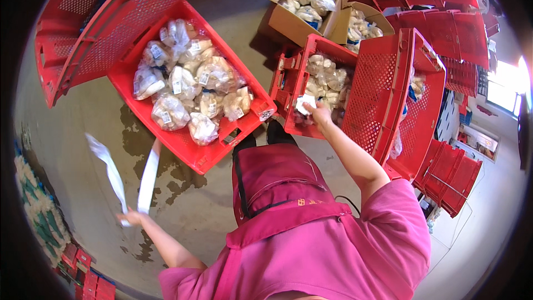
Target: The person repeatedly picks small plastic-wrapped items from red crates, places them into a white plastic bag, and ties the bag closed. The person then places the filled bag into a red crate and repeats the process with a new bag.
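My left hand (132, 218) is out at the lower left, holding a long white strip of labels (148, 179) whose free end loops up and blurs. My right hand (320, 116) reaches over a red plastic crate (315, 43) and pinches a white label (306, 104) between thumb and fingers. Just beyond it in that crate lie clear bags of pale produce (325, 73), perhaps mushrooms. A larger red crate (195, 160) in front of me to the left contains several similar bags (179, 83), many bearing white printed labels.
An upright red perforated crate (370, 96) borders the right-hand crate. At upper left, more red crates (137, 21) stand tilted. Open cardboard boxes (291, 25) of bagged produce sit at the back. Dark wet patches mark the concrete floor (183, 212). Red crates (447, 175) are stacked at right.
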`<state>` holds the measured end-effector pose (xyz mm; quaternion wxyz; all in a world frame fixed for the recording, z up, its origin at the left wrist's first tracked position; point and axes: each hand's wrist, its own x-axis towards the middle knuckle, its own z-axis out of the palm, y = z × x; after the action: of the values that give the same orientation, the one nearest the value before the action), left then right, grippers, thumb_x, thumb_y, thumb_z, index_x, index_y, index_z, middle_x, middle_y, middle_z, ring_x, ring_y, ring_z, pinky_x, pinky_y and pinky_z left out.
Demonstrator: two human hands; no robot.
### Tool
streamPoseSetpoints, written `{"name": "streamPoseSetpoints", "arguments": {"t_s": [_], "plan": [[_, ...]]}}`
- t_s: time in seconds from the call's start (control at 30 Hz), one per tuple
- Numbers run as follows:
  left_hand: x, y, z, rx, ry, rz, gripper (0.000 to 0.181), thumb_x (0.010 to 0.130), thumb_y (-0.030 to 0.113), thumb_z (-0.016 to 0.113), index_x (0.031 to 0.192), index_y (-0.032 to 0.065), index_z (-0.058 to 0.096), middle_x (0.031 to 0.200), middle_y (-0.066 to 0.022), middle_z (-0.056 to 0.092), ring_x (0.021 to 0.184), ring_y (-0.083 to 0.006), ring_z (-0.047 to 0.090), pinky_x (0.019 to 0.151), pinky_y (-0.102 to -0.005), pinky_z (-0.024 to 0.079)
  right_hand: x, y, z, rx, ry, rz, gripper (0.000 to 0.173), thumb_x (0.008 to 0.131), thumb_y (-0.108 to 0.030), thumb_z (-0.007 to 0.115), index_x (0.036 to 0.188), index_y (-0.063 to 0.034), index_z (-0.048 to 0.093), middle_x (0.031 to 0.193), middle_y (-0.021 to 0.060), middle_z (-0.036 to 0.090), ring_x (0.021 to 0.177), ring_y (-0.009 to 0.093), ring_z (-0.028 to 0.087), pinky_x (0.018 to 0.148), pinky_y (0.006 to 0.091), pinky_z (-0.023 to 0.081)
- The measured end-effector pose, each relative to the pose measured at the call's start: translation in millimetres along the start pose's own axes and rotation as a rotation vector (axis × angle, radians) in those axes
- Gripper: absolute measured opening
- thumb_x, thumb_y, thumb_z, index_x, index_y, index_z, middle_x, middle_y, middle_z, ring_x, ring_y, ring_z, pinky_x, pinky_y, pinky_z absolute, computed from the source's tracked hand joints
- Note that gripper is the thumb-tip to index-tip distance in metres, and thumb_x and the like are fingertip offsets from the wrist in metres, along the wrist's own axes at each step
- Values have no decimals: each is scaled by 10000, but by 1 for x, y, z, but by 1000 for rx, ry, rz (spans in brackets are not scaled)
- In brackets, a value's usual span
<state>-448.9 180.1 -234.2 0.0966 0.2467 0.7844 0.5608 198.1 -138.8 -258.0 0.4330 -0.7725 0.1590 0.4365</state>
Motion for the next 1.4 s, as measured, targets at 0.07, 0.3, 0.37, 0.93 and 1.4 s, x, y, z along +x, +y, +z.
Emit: {"name": "streamPoseSetpoints", "arguments": {"t_s": [0.07,0.3,0.37,0.93,1.4], "plan": [[38,-38,-71,245,205,-178,403,890,338,537,1109,0,537,969,-183,612,838,-305,611,739,-399,514,44,-4,-16,-2,99,-167,301,770,-144,723,1013,-9,607,857,50,646,728,116,590,572,249,454],[15,-77,-262,797,-210,-473,385,910,316,467,1085,-22,523,986,-139,583,887,-273,564,787,-414,466,202,-99,-10,-30,475,-667,592,623,-226,832,1054,34,522,963,140,621,871,212,593,794,315,468],[-31,-79,-275,668,-358,-521,400,929,321,424,1100,-31,505,1028,-124,563,920,-259,545,825,-411,455,216,-117,5,-2,530,-736,631,589,-248,850,1050,27,518,934,142,621,876,234,597,796,323,468],[-315,-18,38,516,-1230,580,164,880,106,525,984,11,610,926,-159,596,768,-271,607,676,-352,487,149,-113,25,-559,399,-892,625,795,-308,662,1215,80,408,1123,304,460,1065,420,448,926,442,373],[-341,-73,12,1144,-1714,857,520,834,413,563,1246,105,490,1255,-211,504,1195,-344,459,1041,-610,117,45,-17,128,-1031,-164,-1237,642,706,-234,701,1235,-4,418,1250,241,423,1129,413,427,964,444,368]]}}
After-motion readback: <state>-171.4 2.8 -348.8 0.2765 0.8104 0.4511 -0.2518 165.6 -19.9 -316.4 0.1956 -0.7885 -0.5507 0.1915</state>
